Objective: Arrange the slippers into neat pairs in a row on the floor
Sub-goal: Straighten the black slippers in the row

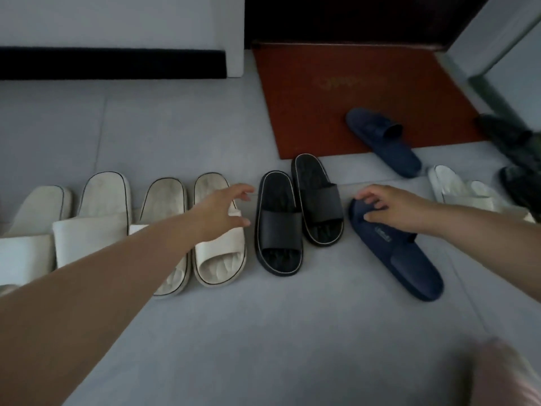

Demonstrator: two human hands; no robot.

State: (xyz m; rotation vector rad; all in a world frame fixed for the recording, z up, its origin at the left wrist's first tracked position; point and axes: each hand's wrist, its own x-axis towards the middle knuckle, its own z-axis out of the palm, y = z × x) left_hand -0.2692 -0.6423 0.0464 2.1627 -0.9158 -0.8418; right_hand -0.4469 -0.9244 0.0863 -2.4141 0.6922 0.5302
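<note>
My right hand (383, 208) is down on the toe end of a navy slipper (401, 253), fingers curled over its front edge and thumb pressed against the strap side, so I have it pinched at the tip; the slipper lies on the grey floor (278, 332) at a slant, heel pointing away to my right, just beside the black pair. My left hand (225, 210) hangs spread and empty above the cream slipper (218, 232) nearest the black ones, fingers loosely fanned toward the gap between the two colours, touching nothing that I can make out. The black pair (298, 215) stands side by side and touching, though the right one sits further forward than its mate, its toe almost at the edge of the red doormat (322, 98). To my left the pale slippers run in a row: another cream one (164, 206) partly under my forearm, then two white ones (87, 221) beside it. The second navy slipper (383, 142) lies well apart, skewed half on the doormat. Far right there is a white slipper (462, 189), maybe two overlapping, and some dark footwear (515, 159) at the frame's edge, too blurred for me to count.
</note>
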